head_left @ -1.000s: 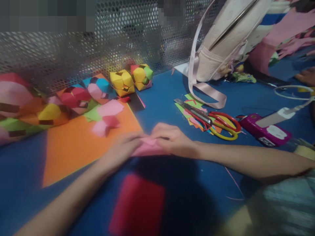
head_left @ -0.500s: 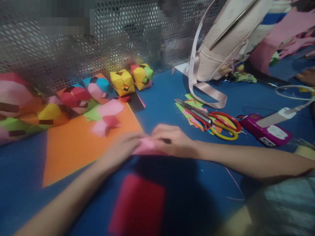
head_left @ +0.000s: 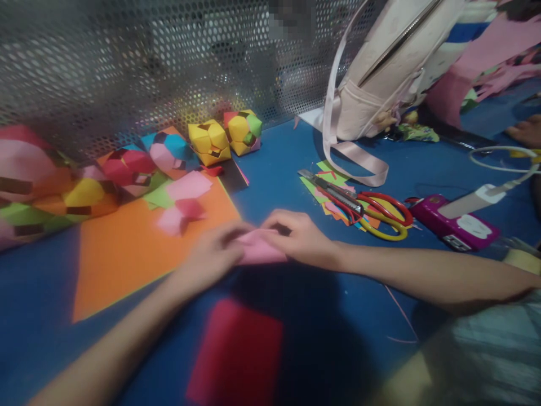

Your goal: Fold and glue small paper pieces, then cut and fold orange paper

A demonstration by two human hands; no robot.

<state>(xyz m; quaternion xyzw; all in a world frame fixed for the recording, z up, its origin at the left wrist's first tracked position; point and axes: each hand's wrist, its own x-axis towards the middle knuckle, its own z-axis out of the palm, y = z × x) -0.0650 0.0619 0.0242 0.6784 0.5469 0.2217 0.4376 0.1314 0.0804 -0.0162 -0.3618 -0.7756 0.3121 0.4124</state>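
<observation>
A small folded piece of pink paper [head_left: 261, 251] lies between my two hands, low over the blue table [head_left: 321, 304]. My left hand [head_left: 217, 248], somewhat blurred, is closed on the paper's left end. With curled fingers and the thumb against it, my right hand [head_left: 296, 237] pinches the right side. Part of the paper is hidden under the fingers. Just behind my left hand is an orange sheet [head_left: 139, 265] with folded pink pieces [head_left: 181, 217] on it. Nearer to me lies a red sheet of paper [head_left: 239, 355].
Folded paper balls [head_left: 209, 141] line the perforated metal screen [head_left: 127, 73]. To the right lie a utility knife [head_left: 332, 192], scissors [head_left: 386, 217] on paper scraps, a purple power strip [head_left: 456, 223] and a pale backpack [head_left: 372, 84]. Another person's hand [head_left: 526, 132] shows at the right edge.
My left fingers have lifted and curled from lying flatter across the paper. My right fingers have shifted slightly, and more of the pink paper shows between the hands.
</observation>
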